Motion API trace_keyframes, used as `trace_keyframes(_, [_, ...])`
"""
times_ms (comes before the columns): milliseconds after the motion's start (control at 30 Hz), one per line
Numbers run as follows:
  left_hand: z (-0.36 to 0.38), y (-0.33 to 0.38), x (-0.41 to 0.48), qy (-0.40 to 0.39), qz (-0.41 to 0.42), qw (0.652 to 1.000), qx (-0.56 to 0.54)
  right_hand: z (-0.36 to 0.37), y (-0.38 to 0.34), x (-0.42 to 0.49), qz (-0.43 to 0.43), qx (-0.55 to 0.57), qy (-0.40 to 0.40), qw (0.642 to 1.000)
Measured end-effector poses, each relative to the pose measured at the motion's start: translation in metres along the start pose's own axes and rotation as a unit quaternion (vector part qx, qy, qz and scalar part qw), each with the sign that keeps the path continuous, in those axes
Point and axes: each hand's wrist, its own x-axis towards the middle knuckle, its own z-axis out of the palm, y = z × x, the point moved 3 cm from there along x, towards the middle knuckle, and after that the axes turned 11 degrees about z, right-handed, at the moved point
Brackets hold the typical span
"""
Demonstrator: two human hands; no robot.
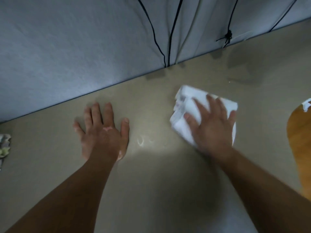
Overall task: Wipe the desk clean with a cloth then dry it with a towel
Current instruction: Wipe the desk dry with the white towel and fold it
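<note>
A folded white cloth (188,105) lies on the beige desk (151,182), right of centre. My right hand (213,126) presses flat on it with spread, straight fingers; the hand and cloth are blurred by motion. My left hand (102,132) rests flat on the bare desk to the left, fingers straight and spread, holding nothing. Wet streaks and a few droplets (141,142) shine on the surface between the two hands.
A grey fabric partition (84,47) with black cables (170,39) runs along the desk's far edge. A crumpled patterned rag (4,145) pokes in at the left edge. A wooden board (299,140) with a scrap of white on it lies at the right.
</note>
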Motion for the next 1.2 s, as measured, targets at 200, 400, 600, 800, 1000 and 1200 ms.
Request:
trace_keyframes(200, [-0.002,0.000,-0.001,-0.008,0.001,1.000,-0.010,0.011,-0.050,-0.098,-0.189,0.007,-0.030,0.981])
trace_keyframes(400, [0.000,-0.001,-0.001,-0.015,-0.004,1.000,-0.002,0.016,-0.066,-0.026,-0.163,-0.001,-0.048,0.986])
trace_keyframes(600, [-0.001,0.001,-0.001,-0.010,-0.011,1.000,-0.011,0.021,-0.095,0.068,-0.069,-0.007,-0.096,0.993])
trace_keyframes(800, [-0.004,0.001,0.001,-0.017,-0.012,1.000,-0.011,0.020,-0.124,0.051,-0.117,-0.009,-0.077,0.990])
trace_keyframes(1000, [-0.001,-0.002,-0.001,-0.007,0.003,1.000,0.016,0.030,-0.130,0.012,-0.227,0.039,-0.043,0.972])
trace_keyframes(1200, [-0.001,0.000,0.000,0.013,-0.008,1.000,0.008,0.019,-0.087,0.093,-0.118,0.006,-0.084,0.989])
